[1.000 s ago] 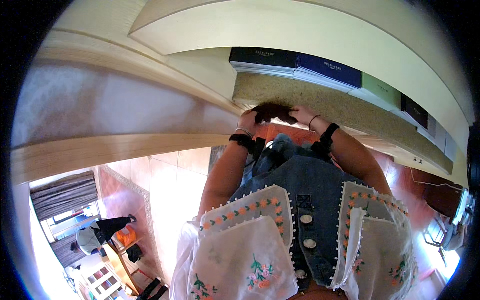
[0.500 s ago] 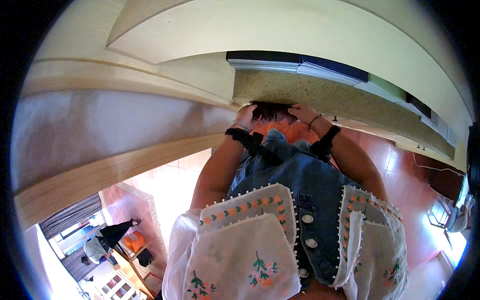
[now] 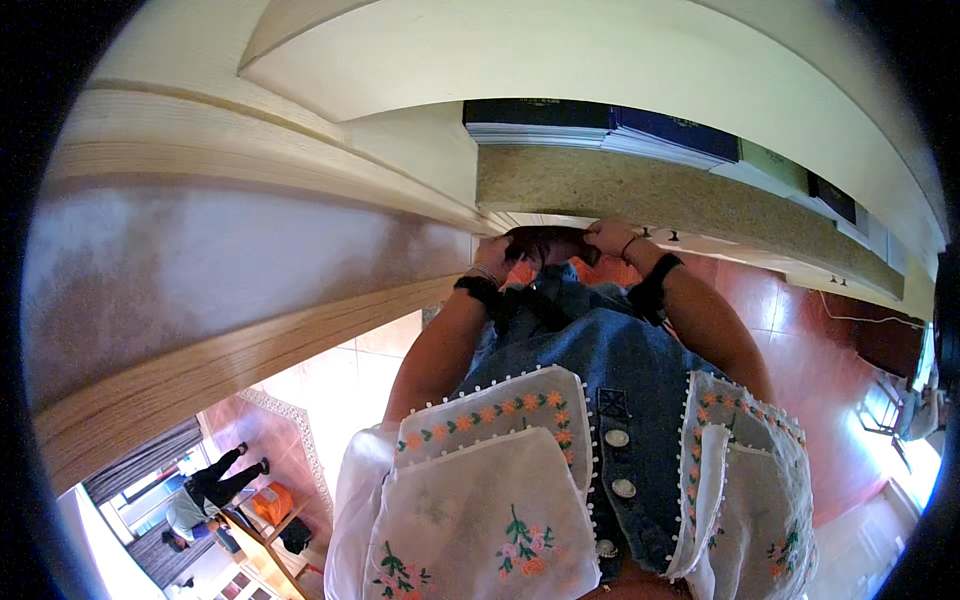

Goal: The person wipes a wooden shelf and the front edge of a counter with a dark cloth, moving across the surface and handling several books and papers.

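Note:
My left hand [image 3: 494, 257] and my right hand [image 3: 611, 241] grip either end of a dark brown, crumpled piece of what looks like cloth [image 3: 550, 243], below the front edge of a speckled shelf board [image 3: 680, 180]. Both hands are closed on it, though their fingertips are partly hidden. Dark bands circle both wrists. My denim garment [image 3: 560, 350] shows below, with an embroidered white collar.
Books [image 3: 540, 123] line the shelf under a pale overhanging board [image 3: 560, 55]. A wood-edged wall panel [image 3: 250, 240] is at left. At lower left another person [image 3: 190, 510] is by a wooden piece of furniture [image 3: 255, 540] with an orange bag [image 3: 270, 500]. A chair [image 3: 880, 410] stands at right.
My hands and the dark cloth have moved slightly downward in the picture, away from the shelf board. The other person's legs have shifted.

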